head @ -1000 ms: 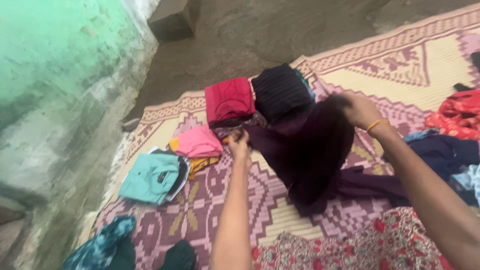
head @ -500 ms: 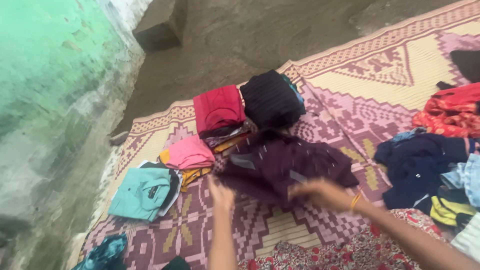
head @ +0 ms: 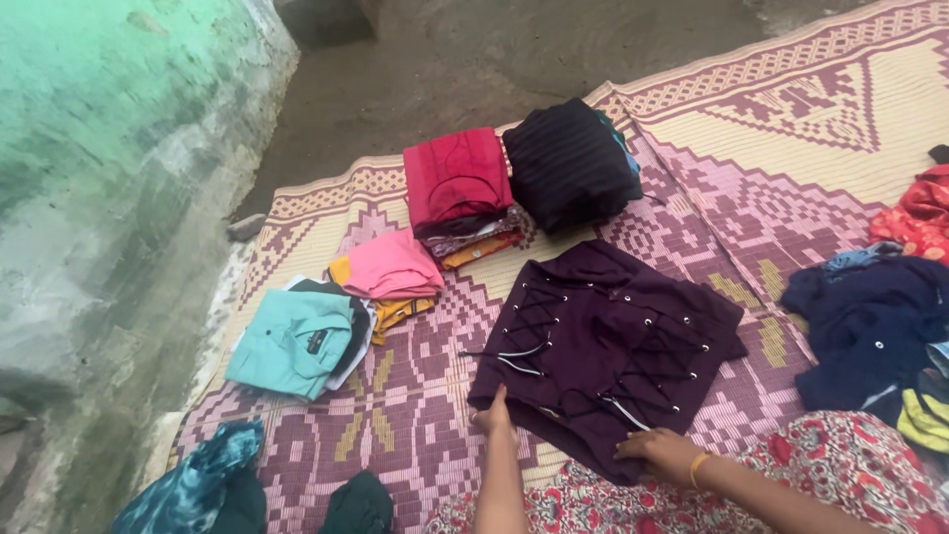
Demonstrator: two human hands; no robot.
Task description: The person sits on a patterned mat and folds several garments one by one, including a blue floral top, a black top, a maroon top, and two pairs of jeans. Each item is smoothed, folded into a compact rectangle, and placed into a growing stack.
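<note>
A dark purple garment (head: pixel 603 346) with laced eyelets and white cords lies spread flat on the patterned woven mat (head: pixel 791 168). My left hand (head: pixel 491 413) rests on its near left corner, fingers on the cloth. At the near edge, my right hand (head: pixel 657 451), with a yellow bangle on the wrist, presses flat on the fabric. Neither hand lifts the garment.
Folded piles sit beyond: red (head: pixel 457 183), black striped (head: pixel 571 163), pink over yellow (head: pixel 393 267), teal shirt (head: pixel 295 341). Loose navy clothes (head: pixel 870 326) and a red printed cloth (head: pixel 914 218) lie right. A teal-blue cloth (head: pixel 193 485) lies near left. A green wall (head: pixel 89 148) stands left; bare ground lies beyond.
The purple garment was held up in both hands, then dropped onto the mat and spread flat. Both hands moved down to its near edge.
</note>
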